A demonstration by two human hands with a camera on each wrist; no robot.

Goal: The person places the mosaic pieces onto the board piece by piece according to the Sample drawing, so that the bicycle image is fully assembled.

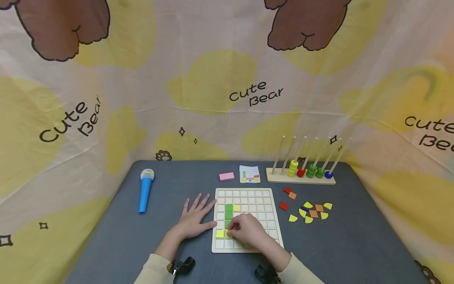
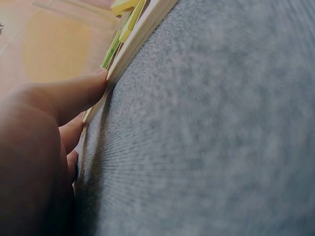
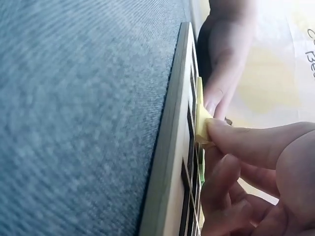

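Observation:
A wooden grid board [image 1: 260, 189] lies on the dark table. Its cells hold several green tiles [image 1: 228, 211] in a column, a yellow tile beside the column's top and another yellow tile [image 1: 220, 234] at lower left. My right hand [image 1: 250, 229] is over the board, thumb and finger pinching a small yellow tile [image 3: 202, 124] at the cell below the green column; the fingers partly hide it in the head view. Flat on the table, my left hand [image 1: 193, 221] spreads its straight fingers, with thumb and fingertips at the board's left edge.
Loose red, orange, blue and yellow tiles [image 1: 313, 213] lie right of the board. Behind it are a pink block [image 1: 226, 176], a printed pattern card [image 1: 250, 174] and a peg stand [image 1: 301, 179] with coloured beads. A blue toy microphone [image 1: 144, 193] lies at left.

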